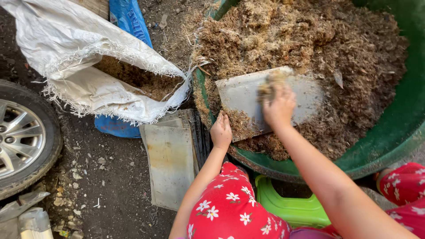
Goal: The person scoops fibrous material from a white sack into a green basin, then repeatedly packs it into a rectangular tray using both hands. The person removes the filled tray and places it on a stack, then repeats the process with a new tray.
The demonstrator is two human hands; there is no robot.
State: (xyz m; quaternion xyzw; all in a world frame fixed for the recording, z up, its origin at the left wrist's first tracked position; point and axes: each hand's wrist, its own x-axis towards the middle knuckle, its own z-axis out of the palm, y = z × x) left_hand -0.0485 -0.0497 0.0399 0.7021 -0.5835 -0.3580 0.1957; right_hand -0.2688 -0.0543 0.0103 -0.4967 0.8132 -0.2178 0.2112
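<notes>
In the head view, a flat grey rectangular board (248, 95) is held tilted inside the big round green plastic tub (389, 141), its lower edge dug into the brown fibrous chaff (318, 40) that fills the tub. The left hand (221, 131) is pressed against the board's lower left corner, fingers curled at its edge. The right hand (278, 106) lies on the board's middle, its grip partly closed over a clump of chaff; whether the clump is truly pinched cannot be told, since the fingers are hidden.

The step would be done best if the board were kept steady at the corner while the fibres are swept in one direction.

The open white woven sack (88, 57), lying on the dirt ground just left of the tub, is partly filled with the same brown chaff.
</notes>
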